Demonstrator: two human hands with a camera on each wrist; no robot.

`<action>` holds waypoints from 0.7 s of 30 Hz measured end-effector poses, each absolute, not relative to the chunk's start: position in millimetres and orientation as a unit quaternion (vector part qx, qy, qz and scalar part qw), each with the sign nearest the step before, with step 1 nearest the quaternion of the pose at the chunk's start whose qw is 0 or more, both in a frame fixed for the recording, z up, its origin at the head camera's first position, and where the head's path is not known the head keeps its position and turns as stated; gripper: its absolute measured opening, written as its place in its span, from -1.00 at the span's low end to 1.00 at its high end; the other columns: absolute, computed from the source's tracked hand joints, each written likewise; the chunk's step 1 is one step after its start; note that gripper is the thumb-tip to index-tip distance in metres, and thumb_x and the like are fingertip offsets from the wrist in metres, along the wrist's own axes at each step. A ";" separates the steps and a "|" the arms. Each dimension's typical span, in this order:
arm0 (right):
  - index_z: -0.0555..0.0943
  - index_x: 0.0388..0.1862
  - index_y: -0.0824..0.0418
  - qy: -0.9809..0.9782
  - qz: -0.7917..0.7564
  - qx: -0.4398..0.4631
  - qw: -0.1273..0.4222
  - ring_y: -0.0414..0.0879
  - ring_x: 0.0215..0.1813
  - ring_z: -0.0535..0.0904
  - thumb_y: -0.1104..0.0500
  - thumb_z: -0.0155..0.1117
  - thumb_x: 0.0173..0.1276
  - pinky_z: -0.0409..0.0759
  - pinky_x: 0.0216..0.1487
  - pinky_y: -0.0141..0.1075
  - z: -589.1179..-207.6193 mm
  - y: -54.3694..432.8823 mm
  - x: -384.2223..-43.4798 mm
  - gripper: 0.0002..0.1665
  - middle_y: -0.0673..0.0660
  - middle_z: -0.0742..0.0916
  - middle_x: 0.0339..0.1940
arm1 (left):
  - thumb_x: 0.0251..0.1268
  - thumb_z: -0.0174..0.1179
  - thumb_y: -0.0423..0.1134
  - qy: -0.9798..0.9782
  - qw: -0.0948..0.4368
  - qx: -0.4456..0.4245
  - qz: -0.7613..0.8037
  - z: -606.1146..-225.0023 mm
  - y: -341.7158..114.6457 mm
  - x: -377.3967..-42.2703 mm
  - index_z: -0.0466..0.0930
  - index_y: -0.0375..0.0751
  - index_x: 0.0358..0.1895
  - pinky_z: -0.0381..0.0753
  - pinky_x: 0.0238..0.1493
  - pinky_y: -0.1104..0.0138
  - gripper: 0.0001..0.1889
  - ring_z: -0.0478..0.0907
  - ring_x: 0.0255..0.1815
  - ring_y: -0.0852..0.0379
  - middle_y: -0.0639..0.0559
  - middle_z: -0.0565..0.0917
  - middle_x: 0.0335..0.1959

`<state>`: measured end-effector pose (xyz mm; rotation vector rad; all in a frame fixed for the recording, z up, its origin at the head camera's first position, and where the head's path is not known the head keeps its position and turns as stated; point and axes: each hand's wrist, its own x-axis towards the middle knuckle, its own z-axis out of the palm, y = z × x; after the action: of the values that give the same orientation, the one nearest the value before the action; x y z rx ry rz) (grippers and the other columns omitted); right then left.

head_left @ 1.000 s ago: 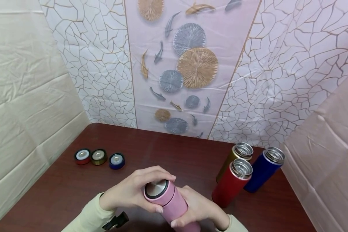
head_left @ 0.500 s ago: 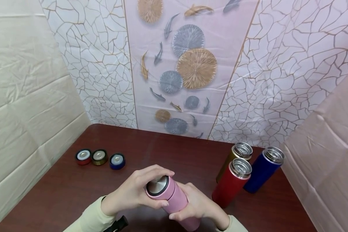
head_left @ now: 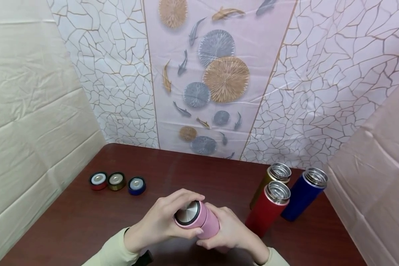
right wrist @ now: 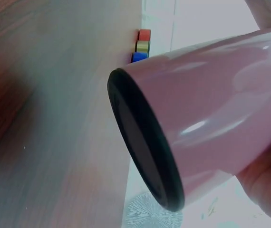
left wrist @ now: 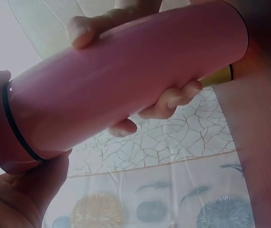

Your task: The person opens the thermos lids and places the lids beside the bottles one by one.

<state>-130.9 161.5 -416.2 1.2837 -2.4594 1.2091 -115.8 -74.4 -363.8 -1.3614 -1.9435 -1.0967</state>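
Note:
A pink thermos bottle [head_left: 210,225] is held tilted above the table's near side, its capped end toward the left. My left hand [head_left: 167,218] grips the pink lid [head_left: 188,214], which has a steel disc on top and a black ring; thumb and fingers lie on opposite sides of it. Lower down, my right hand [head_left: 231,229] wraps round the bottle's body. The left wrist view shows the lid seated on the body with a dark seam [left wrist: 19,126] between them. In the right wrist view the black base [right wrist: 145,142] hangs clear of the table.
Three lidless bottles stand at the right: gold [head_left: 264,184], red [head_left: 267,210] and blue [head_left: 304,195]. At the left, three lids lie with their inner sides up: red [head_left: 98,181], gold [head_left: 116,181] and blue [head_left: 137,185]. A patterned cloth [head_left: 203,111] hangs behind the table [head_left: 186,166].
Both hands have shifted slightly right in the head view, and the pink bottle has tilted so that less of its body shows. The left hand still grips the lid. Other bottles and lids stay put.

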 end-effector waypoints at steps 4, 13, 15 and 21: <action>0.53 0.04 -0.15 -0.821 0.398 0.405 0.060 -0.40 -0.39 0.58 -0.09 0.64 -0.09 0.55 -0.42 -0.52 -416.7 161.0 -130.2 -0.32 -0.25 0.70 -0.32 | 0.18 0.46 -0.01 -0.725 0.266 -0.486 -0.409 -365.1 -72.6 -115.5 0.50 -0.12 0.27 0.59 -0.06 0.49 -0.39 0.63 -0.04 0.26 0.09 0.62 0.07; 0.56 0.12 -0.20 -0.845 0.377 0.357 0.127 -0.36 -0.35 0.58 -0.17 0.67 -0.16 0.56 -0.40 -0.46 -418.8 155.5 -124.5 -0.20 -0.26 0.71 -0.23 | 0.21 0.45 0.01 -0.735 0.283 -0.455 -0.415 -368.5 -72.0 -111.7 0.50 -0.12 0.28 0.60 -0.05 0.46 -0.39 0.63 -0.03 0.22 0.08 0.62 0.06; 0.57 0.15 -0.17 -0.860 0.345 0.334 0.174 -0.34 -0.35 0.56 -0.19 0.68 -0.21 0.54 -0.39 -0.44 -419.0 153.5 -125.1 -0.15 -0.25 0.71 -0.20 | 0.21 0.44 0.03 -0.747 0.288 -0.433 -0.413 -369.1 -70.8 -113.0 0.50 -0.11 0.28 0.60 -0.05 0.46 -0.38 0.63 -0.05 0.23 0.10 0.62 0.04; 0.57 0.17 -0.10 -0.873 0.310 0.303 0.222 -0.30 -0.35 0.54 -0.20 0.69 -0.22 0.55 -0.40 -0.40 -421.3 149.3 -126.5 -0.12 -0.18 0.71 -0.21 | 0.22 0.44 0.05 -0.779 0.266 -0.385 -0.418 -371.9 -70.7 -117.7 0.49 -0.05 0.28 0.58 -0.05 0.47 -0.39 0.61 -0.09 0.25 0.14 0.62 0.01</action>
<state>-126.5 149.3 -421.3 0.8373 -2.4122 0.8564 -117.7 -70.7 -371.9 -1.0390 -2.1026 -1.1301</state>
